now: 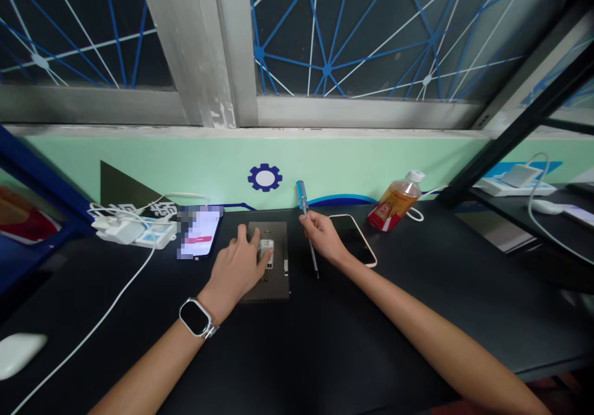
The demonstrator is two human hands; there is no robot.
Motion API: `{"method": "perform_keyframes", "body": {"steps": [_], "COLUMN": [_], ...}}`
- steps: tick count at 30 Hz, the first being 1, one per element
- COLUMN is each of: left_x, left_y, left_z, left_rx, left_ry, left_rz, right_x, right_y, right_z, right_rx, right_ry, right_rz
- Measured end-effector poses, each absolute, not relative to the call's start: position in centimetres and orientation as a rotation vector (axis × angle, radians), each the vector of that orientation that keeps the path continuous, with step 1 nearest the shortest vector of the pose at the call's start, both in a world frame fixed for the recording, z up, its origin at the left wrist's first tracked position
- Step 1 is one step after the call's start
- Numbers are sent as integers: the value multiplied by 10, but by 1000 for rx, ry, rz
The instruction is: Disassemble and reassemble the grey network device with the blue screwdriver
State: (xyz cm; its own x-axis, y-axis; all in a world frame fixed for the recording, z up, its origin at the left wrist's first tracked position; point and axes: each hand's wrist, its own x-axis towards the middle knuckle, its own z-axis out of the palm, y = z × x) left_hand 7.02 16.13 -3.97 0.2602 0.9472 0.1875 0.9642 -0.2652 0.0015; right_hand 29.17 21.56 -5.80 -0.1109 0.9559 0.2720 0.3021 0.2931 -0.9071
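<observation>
A flat grey metal device (pixel 277 285) with a white label lies on the black table. My left hand (pixel 236 265), with a watch on its wrist, rests on the left part of this device, fingers apart and the thumb over the label. To the right of the device, my right hand (pixel 323 235) pinches a screwdriver (pixel 314 259) by its thin metal shaft. The screwdriver's blue handle points up toward the wall and its tip points down near the table. Just beyond my right hand lies a dark-screened phone (pixel 355 240) with a pale edge.
A lit phone (pixel 204 232) lies left of the device, beside a white power strip (pixel 158 235) with cables. At the back right a drink bottle (pixel 394 203) leans over. A white mouse (pixel 19 353) sits at the near left. Black shelving (pixel 492 149) stands at the right.
</observation>
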Motion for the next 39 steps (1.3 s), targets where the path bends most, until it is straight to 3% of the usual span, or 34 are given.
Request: {"method": "perform_keyframes", "body": {"steps": [9, 19, 39], "left_x": [83, 77, 78], "left_y": [212, 215, 213], "left_z": [-51, -70, -71], "left_rx": [-2811, -2841, -2809], "left_ry": [-1180, -1356, -1386], "left_rz": [-609, -744, -760], "right_x": [288, 257, 255], "right_y": [219, 237, 231], "right_z": [-40, 3, -10], "right_rx": [-1166, -1042, -1014], "right_ry": [-1632, -1659, -1872], "right_rz": [724, 638, 504]}}
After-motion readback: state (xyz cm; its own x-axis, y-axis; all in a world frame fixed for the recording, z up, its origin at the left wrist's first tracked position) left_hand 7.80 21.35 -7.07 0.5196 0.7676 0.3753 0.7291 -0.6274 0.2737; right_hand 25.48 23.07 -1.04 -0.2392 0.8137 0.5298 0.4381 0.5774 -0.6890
